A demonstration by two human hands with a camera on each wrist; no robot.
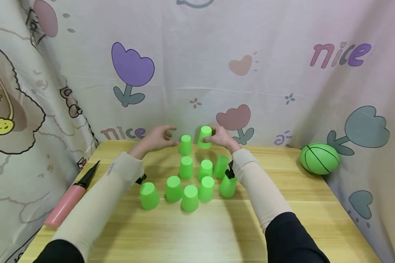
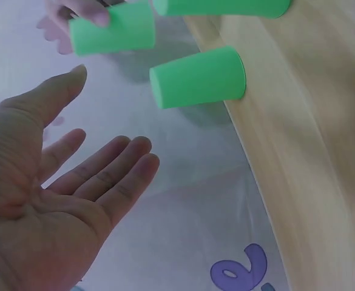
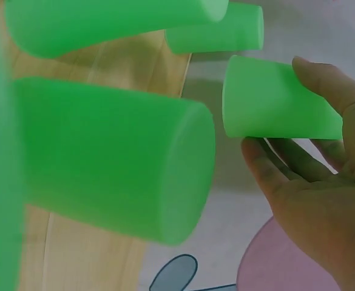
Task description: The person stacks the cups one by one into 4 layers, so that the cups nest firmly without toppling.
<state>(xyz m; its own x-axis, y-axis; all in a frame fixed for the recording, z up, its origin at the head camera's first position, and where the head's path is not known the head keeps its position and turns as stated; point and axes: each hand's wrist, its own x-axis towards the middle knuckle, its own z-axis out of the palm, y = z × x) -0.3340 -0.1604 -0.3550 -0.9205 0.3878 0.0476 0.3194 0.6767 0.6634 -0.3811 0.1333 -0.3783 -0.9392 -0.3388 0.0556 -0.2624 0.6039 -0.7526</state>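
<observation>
Several upside-down green cups (image 1: 190, 197) stand in rows on the wooden table (image 1: 197, 230). My right hand (image 1: 221, 138) holds one green cup (image 1: 204, 136) (image 3: 274, 108) lifted at the back, fingers and thumb around it. Just left of it, a lone cup (image 1: 185, 144) (image 2: 196, 77) stands at the far edge. My left hand (image 1: 158, 138) (image 2: 62, 200) hovers open to the left of that cup, palm empty, touching nothing. The held cup (image 2: 111, 28) also shows at the top of the left wrist view.
A green ball (image 1: 319, 158) with black lines lies at the right back of the table. A pink and black hand pump (image 1: 70, 197) lies along the left edge. Printed curtains (image 1: 197, 65) close in the back and both sides.
</observation>
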